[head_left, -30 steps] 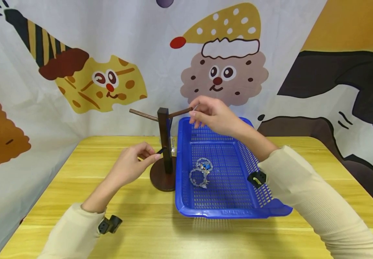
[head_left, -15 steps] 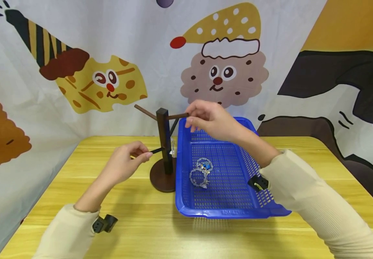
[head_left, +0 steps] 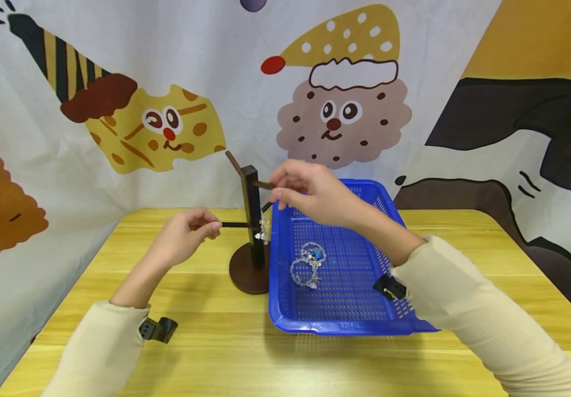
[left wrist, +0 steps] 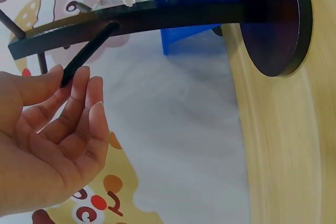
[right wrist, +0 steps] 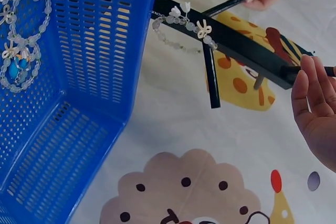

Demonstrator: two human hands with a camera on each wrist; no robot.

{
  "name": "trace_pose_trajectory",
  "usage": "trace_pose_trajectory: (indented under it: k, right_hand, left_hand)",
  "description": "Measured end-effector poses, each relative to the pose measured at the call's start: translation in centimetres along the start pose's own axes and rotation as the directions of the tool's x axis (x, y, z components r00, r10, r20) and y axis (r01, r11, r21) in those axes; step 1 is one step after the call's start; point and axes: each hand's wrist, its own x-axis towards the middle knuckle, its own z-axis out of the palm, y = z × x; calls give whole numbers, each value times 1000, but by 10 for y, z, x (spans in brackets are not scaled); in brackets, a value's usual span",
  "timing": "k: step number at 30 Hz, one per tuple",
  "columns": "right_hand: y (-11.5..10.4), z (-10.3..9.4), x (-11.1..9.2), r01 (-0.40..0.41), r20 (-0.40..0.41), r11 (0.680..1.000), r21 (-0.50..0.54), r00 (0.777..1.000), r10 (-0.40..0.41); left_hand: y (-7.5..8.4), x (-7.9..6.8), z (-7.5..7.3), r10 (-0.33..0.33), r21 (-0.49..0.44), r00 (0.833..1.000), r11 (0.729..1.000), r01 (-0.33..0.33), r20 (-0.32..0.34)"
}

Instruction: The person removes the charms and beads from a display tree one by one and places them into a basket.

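A dark brown wooden jewelry stand point(head_left: 252, 204) rises from a round base point(head_left: 236, 270), with several pegs sticking out of its post. My left hand point(head_left: 186, 234) pinches the tip of a lower peg point(head_left: 234, 224) between thumb and fingers, seen closely in the left wrist view. On the other side, my right hand point(head_left: 310, 193) holds the end of an upper peg point(head_left: 262, 184). From another lower peg point(right wrist: 211, 77) hangs a pale beaded bracelet point(right wrist: 176, 20) with flower and bow charms. Two more beaded bracelets lie in the blue basket point(head_left: 274, 275), one with a blue charm point(head_left: 317, 255).
The basket stands right beside the stand, under my right forearm. Both rest on a yellow wood-grain table point(head_left: 206, 353). Behind the table hangs a white cloth point(head_left: 246, 66) printed with cartoon food.
The stand has turned about its upright, swinging its pegs round and bringing the hanging bracelet more into view. My left hand has moved left, my right hand left and slightly down.
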Motion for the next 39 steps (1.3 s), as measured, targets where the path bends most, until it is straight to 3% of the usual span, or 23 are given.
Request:
trace_pose_trajectory:
  k: [7,20,30,39]
  right_hand:
    - [-7,10,0,30,36,1000,9,999,-30]
    - [-11,21,2,104,115,989,-109,989,-92]
    - [-13,27,4,75,183,990,-124,982,-51]
    - [-13,22,2,58,184,989,-139,982,-32]
  left_hand:
    - [-5,6,-2,-27,-23,1000,999,27,-13]
    - [-7,19,-3,-82,-10,997,997,82,-3]
    - [-8,30,-1,-101,-20,995,995,101,-1]
    - [-10,33,1,-104,-23,995,994,104,-1]
